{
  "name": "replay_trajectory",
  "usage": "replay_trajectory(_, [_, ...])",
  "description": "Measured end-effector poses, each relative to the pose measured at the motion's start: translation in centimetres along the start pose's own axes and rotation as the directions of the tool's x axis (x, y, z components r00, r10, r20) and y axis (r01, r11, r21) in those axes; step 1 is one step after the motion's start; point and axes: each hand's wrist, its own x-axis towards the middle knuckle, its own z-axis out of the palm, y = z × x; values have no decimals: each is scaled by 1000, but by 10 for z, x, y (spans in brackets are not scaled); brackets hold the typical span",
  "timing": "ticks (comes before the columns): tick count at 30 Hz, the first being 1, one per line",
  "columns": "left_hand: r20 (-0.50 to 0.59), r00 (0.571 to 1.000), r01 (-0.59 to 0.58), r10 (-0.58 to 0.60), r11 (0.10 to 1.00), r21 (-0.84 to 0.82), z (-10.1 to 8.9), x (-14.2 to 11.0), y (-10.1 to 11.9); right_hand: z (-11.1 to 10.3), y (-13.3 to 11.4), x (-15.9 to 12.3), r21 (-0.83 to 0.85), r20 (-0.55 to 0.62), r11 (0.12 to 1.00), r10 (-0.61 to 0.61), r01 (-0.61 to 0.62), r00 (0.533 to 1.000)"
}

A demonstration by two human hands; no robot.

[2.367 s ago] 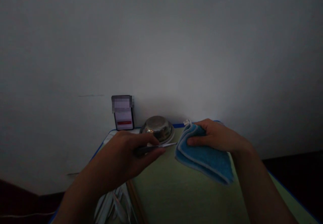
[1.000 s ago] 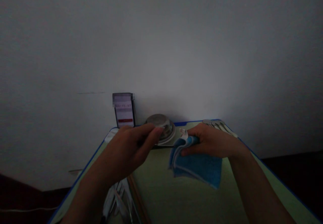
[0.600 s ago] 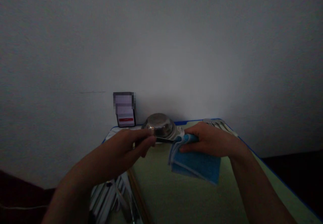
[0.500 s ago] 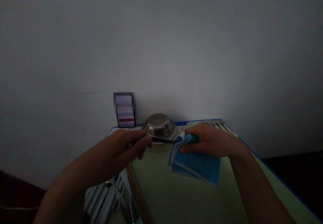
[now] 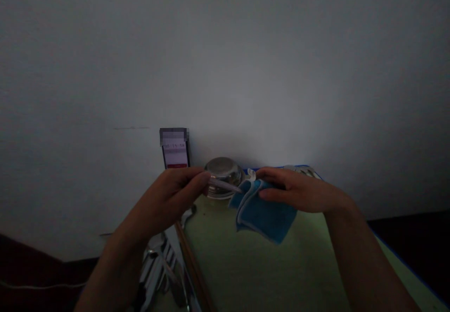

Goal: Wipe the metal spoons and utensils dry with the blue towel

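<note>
Likely mid-wipe, the left hand (image 5: pixel 176 194) pinches a utensil (image 5: pixel 225 185) pointing toward three o'clock, the right hand (image 5: pixel 304 191) a blue cloth (image 5: pixel 265 217); continuing calls for steady grip.

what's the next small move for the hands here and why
Probably draw the slim utensil gently leftward through the blue cloth: the left hand grips one end, the other disappears into folds held by the right hand, so a pull would likely wipe it.

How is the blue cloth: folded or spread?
Folded: the blue cloth shows overlapping layers with separate pale edges, held in the right hand.
</note>
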Motion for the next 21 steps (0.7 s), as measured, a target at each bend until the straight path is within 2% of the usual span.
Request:
replay_trajectory(4, [-44,998,38,-41,998,-53,-1,-1,0,-2,5,2,-130,-98,991,-17,4,995])
replay_trajectory(8, [-80,994,69,-78,992,-109,-3,-4,-1,-4,14,3,-211,-179,973,53,-91,982])
replay_trajectory(12, [-137,987,59,-84,982,-181,-6,-5,-6,-7,23,2,-182,-133,972,125,-148,983])
replay_trajectory(16, [-180,979,61,-100,976,-208,-6,-5,-6,-10,21,1,-156,-85,979,119,-131,989])
replay_trajectory(21, [-188,978,48,-95,970,-237,-5,-4,-1,-8,16,2,-162,-157,977,112,-137,981])
